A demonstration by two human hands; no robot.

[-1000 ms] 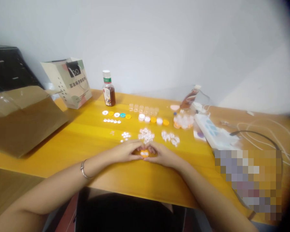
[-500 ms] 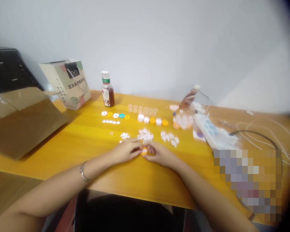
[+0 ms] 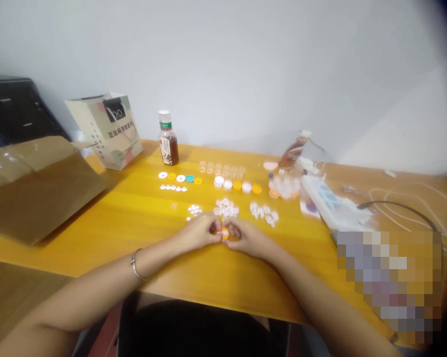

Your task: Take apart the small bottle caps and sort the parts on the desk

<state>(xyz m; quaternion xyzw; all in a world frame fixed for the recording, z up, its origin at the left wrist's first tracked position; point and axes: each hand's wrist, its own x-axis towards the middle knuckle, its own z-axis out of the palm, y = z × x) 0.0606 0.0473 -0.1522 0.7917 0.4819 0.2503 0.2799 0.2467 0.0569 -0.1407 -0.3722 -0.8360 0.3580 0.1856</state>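
Observation:
My left hand (image 3: 203, 232) and my right hand (image 3: 247, 237) meet near the front middle of the table. Between their fingertips is a small round orange cap (image 3: 225, 234) with something white on it, pinched from both sides. Just beyond my hands lie a cluster of white openwork plastic pieces (image 3: 226, 207), another such cluster (image 3: 264, 213) to the right, and small white discs (image 3: 195, 209) to the left. Farther back are a row of white, orange and teal rings (image 3: 180, 178), a row of white and orange caps (image 3: 237, 186), small white pieces (image 3: 173, 188) and clear cups (image 3: 218, 169).
A brown paper bag (image 3: 44, 193), a printed gift bag (image 3: 115, 134) and a bottle of dark drink (image 3: 168, 141) stand left. A tilted bottle (image 3: 294, 151), a group of orange-and-clear containers (image 3: 284, 186), a white power strip (image 3: 329, 198) and cables (image 3: 394, 203) lie right.
The view has shifted slightly, so everything sits a little farther right. Both hands still hold the orange cap, with its orange and white top showing a little more between the fingers.

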